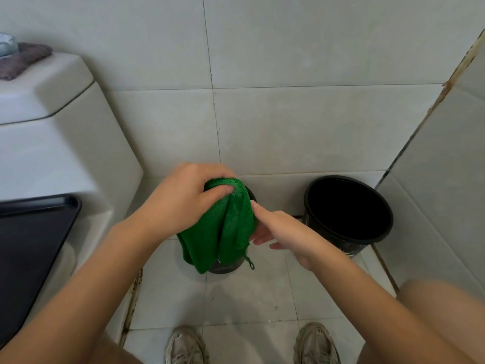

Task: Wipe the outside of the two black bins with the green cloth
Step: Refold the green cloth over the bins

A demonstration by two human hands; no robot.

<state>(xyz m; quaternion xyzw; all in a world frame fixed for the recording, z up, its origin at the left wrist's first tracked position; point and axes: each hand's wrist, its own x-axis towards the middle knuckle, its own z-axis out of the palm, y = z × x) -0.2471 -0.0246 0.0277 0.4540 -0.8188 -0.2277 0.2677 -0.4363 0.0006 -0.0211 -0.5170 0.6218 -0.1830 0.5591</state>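
Green cloth (225,227), bunched and hanging in folds, draped over the nearer black bin (227,266) and hiding most of it; only the bin's lower wall and a sliver of rim beside the cloth visible. Small loop tag dangling from the cloth's lower right corner. Left hand (183,198) gripping the top of the cloth, fingers curled over the bunch, thumb pressed on its front. Right hand (278,232) just beside the cloth's right edge, fingers straight and relaxed, index fingertip touching the fabric, holding nothing. Second black bin (349,211) upright on the floor to the right, well apart from the cloth, mouth open, interior dark, standing near the corner of the tiled walls. White toilet cistern (60,132) at left, with a greyish cloth (21,61) lying on its lid. Dark tray (31,248) at the left edge, below the cistern. Pale tiled floor (249,298) beneath; two light sneakers (185,345) at the bottom edge.
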